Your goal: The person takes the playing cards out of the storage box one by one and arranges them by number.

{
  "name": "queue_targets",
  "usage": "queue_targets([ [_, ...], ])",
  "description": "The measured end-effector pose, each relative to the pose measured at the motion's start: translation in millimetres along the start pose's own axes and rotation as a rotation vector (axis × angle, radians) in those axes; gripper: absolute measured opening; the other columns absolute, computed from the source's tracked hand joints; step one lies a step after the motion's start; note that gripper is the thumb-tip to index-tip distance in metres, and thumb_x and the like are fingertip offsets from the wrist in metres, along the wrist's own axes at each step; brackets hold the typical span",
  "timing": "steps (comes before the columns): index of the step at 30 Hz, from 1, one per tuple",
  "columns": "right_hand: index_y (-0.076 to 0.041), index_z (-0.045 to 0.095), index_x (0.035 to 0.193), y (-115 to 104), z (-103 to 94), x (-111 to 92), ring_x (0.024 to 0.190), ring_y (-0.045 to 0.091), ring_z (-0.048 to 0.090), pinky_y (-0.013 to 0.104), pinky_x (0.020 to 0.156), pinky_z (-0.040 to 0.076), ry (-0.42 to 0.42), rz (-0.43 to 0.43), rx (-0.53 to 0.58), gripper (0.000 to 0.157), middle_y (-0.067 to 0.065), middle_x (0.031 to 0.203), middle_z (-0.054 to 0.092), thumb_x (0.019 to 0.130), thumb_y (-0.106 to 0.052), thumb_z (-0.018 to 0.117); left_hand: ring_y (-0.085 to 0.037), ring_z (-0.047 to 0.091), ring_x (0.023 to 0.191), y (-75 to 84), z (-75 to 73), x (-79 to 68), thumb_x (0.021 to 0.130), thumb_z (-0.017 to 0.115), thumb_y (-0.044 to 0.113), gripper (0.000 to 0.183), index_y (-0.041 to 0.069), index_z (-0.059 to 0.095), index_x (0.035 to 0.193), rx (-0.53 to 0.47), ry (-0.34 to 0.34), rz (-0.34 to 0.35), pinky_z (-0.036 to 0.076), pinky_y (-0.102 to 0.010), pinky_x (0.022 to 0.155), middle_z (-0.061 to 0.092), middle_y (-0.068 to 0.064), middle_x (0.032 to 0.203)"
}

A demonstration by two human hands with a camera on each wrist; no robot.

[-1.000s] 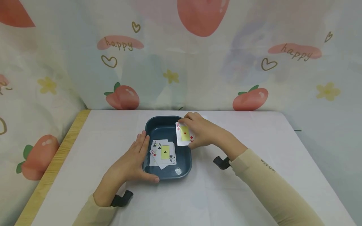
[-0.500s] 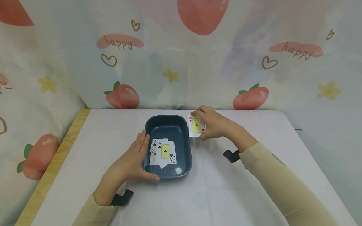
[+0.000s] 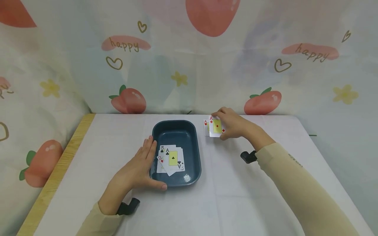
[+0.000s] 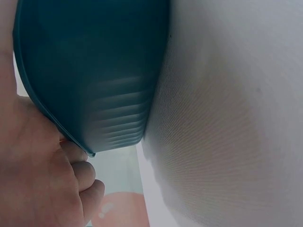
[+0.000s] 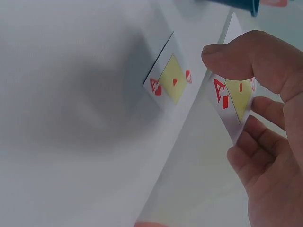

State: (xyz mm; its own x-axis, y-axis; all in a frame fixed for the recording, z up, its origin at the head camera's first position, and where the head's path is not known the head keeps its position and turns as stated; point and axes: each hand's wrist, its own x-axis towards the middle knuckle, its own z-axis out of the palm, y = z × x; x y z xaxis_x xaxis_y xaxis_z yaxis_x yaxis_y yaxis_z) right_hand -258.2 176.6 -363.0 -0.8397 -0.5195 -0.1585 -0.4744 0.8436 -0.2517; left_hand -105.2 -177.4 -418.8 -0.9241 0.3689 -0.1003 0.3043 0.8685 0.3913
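- Holding the ace of diamonds (image 3: 217, 126) face up in the right hand (image 3: 234, 124), pinched between thumb and fingertips toward its right side, raised off the tabletop (image 3: 206, 209).
- Poised close to the tabletop's far edge, to the right of the tray (image 3: 192, 144); overlapping the ace of hearts (image 3: 206, 128) as seen from the head, yet plainly apart from it in the right wrist view.
- Look for the ace of hearts face up by that same far edge, near the tray's far right corner; cannot tell whether anything lies beneath it.
- Probably at the step of laying one ace on the other: best lowered slowly and level, lined up corner to corner, without shoving the lower card toward the far edge.
- Pinch no harder than needed, to avoid bowing the card; best to free thumb and fingertips together, so as not to flick it askew.
- Resting the left hand (image 3: 137, 168), spread wide, along the tray's left rim, thumb at the near left corner, pinching no card; useful there against any slip of the tray.
- Avoid brushing the black 3 (image 3: 166, 147), 2 of diamonds (image 3: 160, 160) and ace of clubs (image 3: 173, 158), overlapping toward the tray's near left corner.
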Motion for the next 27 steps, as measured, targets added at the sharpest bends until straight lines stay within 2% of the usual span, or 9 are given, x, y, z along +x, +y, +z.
queue_targets([
  [9, -0.005, 0.046, 0.147, 25.3, 5.0, 3.7, 0.128, 0.035, 0.038, 0.048, 0.102, 0.048, -0.005, 0.061, -0.003, 0.087, 0.017, 0.141, 0.043, 0.070, -0.014, 0.084, -0.031, -0.002, 0.155, -0.1, 0.2, -0.7, 0.050, 0.082, 0.079, 0.153, 0.003, 0.005, 0.160, -0.008, -0.005, -0.002, 0.014, -0.051, 0.123, -0.007, -0.012, 0.168],
  [20, -0.005, 0.043, 0.149, 49.6, 14.6, 10.4, 0.128, 0.039, 0.035, 0.054, 0.102, 0.048, -0.074, 0.139, 0.004, 0.087, 0.021, 0.142, 0.040, 0.073, -0.014, 0.086, -0.032, -0.001, 0.155, 0.3, -1.1, -0.7, 0.051, 0.080, 0.080, 0.152, 0.003, 0.006, 0.160, -0.002, -0.006, -0.015, 0.016, -0.052, 0.122, -0.006, -0.012, 0.168],
  [27, -0.006, 0.043, 0.149, 66.1, 22.9, 13.9, 0.125, 0.037, 0.038, 0.055, 0.101, 0.047, -0.093, 0.190, 0.043, 0.083, 0.020, 0.141, 0.040, 0.076, -0.013, 0.083, -0.031, -0.002, 0.155, -0.5, -1.0, 0.5, 0.050, 0.081, 0.080, 0.154, 0.002, 0.005, 0.160, 0.002, -0.002, 0.003, 0.015, -0.051, 0.123, -0.007, -0.012, 0.168],
])
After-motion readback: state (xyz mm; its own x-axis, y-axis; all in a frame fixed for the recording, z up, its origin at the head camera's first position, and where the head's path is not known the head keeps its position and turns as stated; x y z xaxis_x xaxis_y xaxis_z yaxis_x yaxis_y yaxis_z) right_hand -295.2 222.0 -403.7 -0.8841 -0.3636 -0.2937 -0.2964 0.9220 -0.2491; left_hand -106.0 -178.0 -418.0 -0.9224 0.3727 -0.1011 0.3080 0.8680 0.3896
